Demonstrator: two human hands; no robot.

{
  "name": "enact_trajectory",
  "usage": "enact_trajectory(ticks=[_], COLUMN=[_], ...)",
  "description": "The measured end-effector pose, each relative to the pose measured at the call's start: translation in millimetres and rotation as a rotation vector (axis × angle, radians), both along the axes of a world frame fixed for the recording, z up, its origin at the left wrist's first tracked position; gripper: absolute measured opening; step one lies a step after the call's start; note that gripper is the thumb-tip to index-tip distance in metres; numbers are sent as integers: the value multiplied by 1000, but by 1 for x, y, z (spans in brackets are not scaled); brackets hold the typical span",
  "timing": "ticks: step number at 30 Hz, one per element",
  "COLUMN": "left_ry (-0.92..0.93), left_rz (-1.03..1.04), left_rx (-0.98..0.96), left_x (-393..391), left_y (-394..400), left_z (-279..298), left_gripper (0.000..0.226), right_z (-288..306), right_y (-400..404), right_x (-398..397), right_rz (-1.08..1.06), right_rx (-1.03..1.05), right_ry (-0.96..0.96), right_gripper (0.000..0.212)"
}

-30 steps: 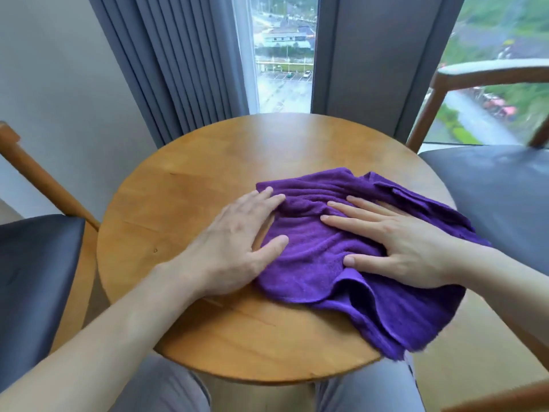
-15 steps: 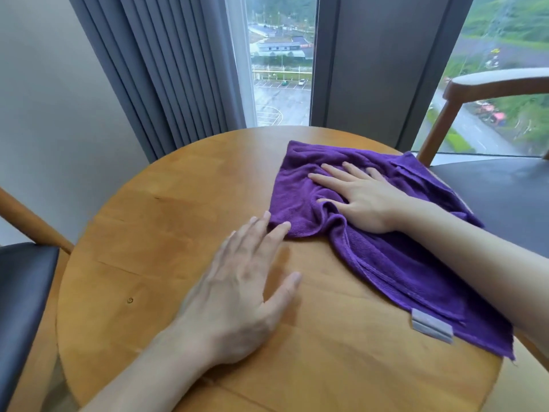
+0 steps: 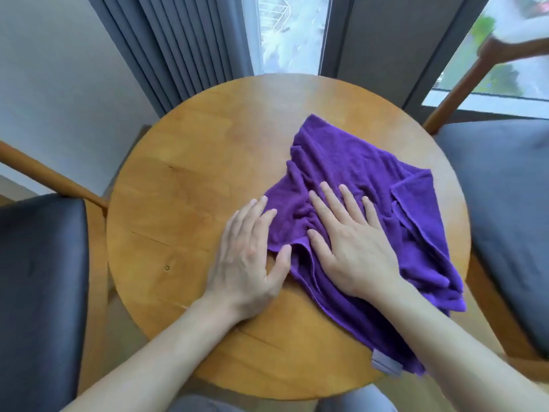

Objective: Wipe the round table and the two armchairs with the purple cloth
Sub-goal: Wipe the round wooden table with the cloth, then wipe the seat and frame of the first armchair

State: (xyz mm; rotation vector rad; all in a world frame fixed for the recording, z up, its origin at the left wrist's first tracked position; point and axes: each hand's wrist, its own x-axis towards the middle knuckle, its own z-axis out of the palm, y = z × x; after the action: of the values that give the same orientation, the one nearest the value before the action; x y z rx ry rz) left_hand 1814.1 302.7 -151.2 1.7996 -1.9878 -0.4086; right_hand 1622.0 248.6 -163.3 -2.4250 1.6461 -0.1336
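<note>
Purple cloth [image 3: 356,185] had slid back from the tabletop's [image 3: 190,179] far side toward the person, the right hand [image 3: 353,245] flat on it, the left hand [image 3: 249,257] flat at its edge, both armchairs cut off by the frame.

A round wooden worktop [image 3: 190,185], smooth, with a soft satin sheen and visible grain. On it lies a purple cloth [image 3: 350,162] of plush, matt terry, with a small grey fabric label [image 3: 386,365]. Two armchairs [image 3: 38,281] have wooden frames and matt dark cushions. Pleated grey fabric curtains [image 3: 178,43] hang behind.
</note>
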Motion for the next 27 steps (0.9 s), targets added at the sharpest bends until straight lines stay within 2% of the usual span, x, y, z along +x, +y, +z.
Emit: enact_trajectory(ticks=[6,12,15,17,19,22,24,27], left_ry=[146,16,20,71,142,216,259,336], left_rz=[204,234,261,315,381,458,527,623], left_rx=[47,108,201,245,298,358,399,460], left_x=[0,5,10,12,16,24,32,44], left_y=[10,67,96,108,118,127,131,135], left_z=[11,27,38,44,49,57,61,62], left_gripper=[40,10,14,21,30,36,28,13], right_z=[14,42,58,65,65,61,59,57], right_y=[73,132,144,130,104,66,57,62], right_x=[20,31,31,29,28,36,56,88], right_rz=[-301,-256,-183,-202,-317,-483,-484,-415], right_rx=[80,311,328,301,272,285,305,307], right_ry=[-77,-91,-110,-156,-192,-75,-9,-17], right_gripper=[66,70,65,53,48,60,59,56])
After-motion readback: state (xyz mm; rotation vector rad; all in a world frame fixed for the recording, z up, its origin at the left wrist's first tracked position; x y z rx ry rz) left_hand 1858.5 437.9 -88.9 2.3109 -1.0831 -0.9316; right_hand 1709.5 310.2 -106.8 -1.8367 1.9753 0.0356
